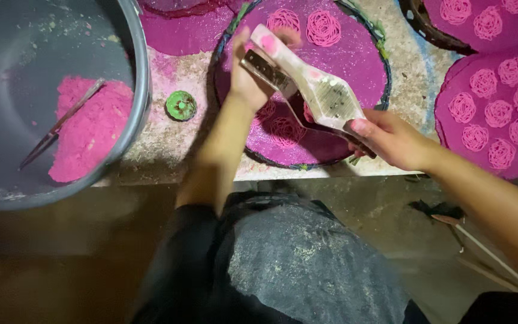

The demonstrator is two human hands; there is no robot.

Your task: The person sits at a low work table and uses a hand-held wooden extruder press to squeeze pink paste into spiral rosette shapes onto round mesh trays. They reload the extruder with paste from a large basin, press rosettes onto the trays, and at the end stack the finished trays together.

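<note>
Pressing pink dough coils onto a round tray, mid-squeeze.

Right hand [391,141] clamped on near handle of wooden press [310,81], left hand [248,75] gripping far handle, over purple mat tray [355,60]; next, probably steady circling. Beyond: grey tub [140,90] of pink dough [88,132], green cap [181,105], crumb-strewn bench [178,150], more filled trays [493,108].

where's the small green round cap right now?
Head view, left of centre: small green round cap lies between the grey bowl and the purple round tray.
</note>
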